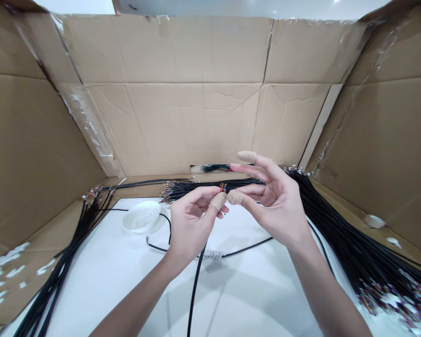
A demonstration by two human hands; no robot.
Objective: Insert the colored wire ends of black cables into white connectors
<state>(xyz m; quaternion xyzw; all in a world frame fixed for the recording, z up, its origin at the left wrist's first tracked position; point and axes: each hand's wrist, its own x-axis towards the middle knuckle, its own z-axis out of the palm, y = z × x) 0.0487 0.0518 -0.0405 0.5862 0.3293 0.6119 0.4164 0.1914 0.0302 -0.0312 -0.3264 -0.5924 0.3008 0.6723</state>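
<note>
My left hand (196,217) pinches the end of a black cable (195,285) between thumb and fingertips. Thin coloured wires (223,187) stick up from that pinch, and the cable hangs down toward the front of the table. Close beside the wires, the thumb and index finger of my right hand (275,206) are pressed together, its other fingers raised. Whatever is between those right fingertips is too small to make out. Tan coverings wrap both thumbs and one raised right finger. A white bowl (141,217) holding small white pieces stands left of my hands.
Cardboard walls (182,117) enclose the white table (252,290). Bundles of black cables lie at the left (73,252), back (196,188) and right (337,234). A labelled cable (213,255) crosses the table below my hands. Small white pieces (7,262) are scattered on the left cardboard.
</note>
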